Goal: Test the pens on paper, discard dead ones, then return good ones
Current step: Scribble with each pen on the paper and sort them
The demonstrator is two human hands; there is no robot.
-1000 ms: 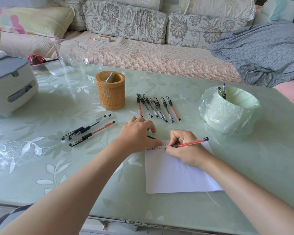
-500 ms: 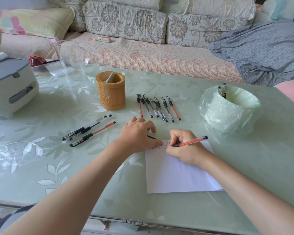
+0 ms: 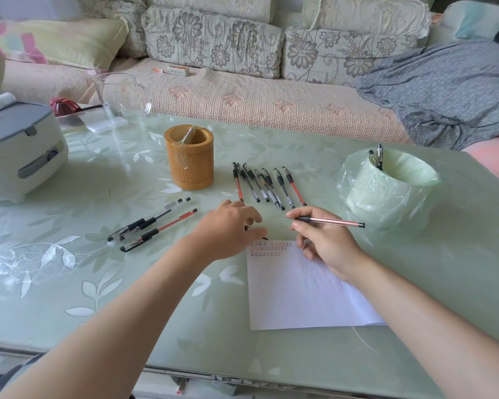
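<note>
Red pen [image 3: 326, 222] sits in our right hand [image 3: 324, 243], lifted above the paper [image 3: 300, 289] mid-frame. Our left hand [image 3: 231, 228] pinches its cap. It wrote, so next we cap it.

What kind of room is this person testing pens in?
Most likely a living room at home: a sofa with floral cushions sits right behind the low glass-topped table, and a grey blanket is tossed on the seat.
</note>
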